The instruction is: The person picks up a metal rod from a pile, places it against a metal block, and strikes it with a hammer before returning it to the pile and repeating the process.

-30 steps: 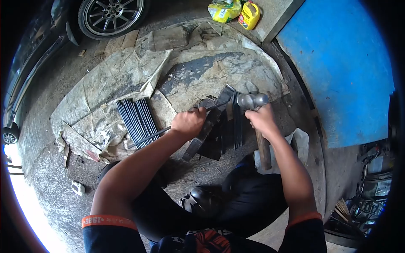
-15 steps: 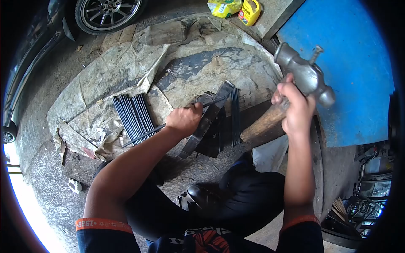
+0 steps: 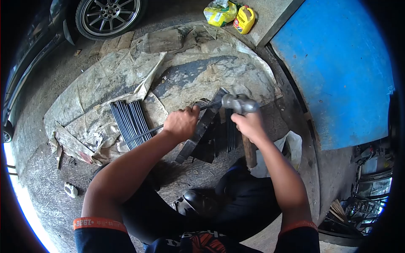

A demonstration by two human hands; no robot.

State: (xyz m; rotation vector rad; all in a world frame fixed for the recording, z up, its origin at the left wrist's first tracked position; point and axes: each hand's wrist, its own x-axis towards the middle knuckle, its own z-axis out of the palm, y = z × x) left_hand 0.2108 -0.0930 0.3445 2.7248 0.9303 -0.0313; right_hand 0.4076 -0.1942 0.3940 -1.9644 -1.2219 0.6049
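Note:
My left hand (image 3: 180, 123) is wrapped round a thin dark metal rod (image 3: 145, 134), which slants up to the right across a heavy steel bar (image 3: 192, 145). In my right hand (image 3: 250, 125) is a hammer (image 3: 240, 103), gripped by its wooden handle close under the head. The hammer head is right at the rod's far end, over the upper end of the steel bar, and hides the rod's tip. Left of the bar lies a row of similar rods (image 3: 130, 120). More rods (image 3: 230, 137) lie to its right, partly hidden by my right hand and the hammer.
A worn, dirty sheet (image 3: 105, 80) covers the ground ahead. Beyond it are a car wheel (image 3: 110, 12), a yellow jug (image 3: 244, 19) and a yellow bag (image 3: 220, 14). A blue panel (image 3: 337, 76) stands at the right, with metal clutter (image 3: 371, 198) below it.
My right hand has swung the hammer down and to the left, from the raised position to the rod's end. My left hand keeps its grip on the rod.

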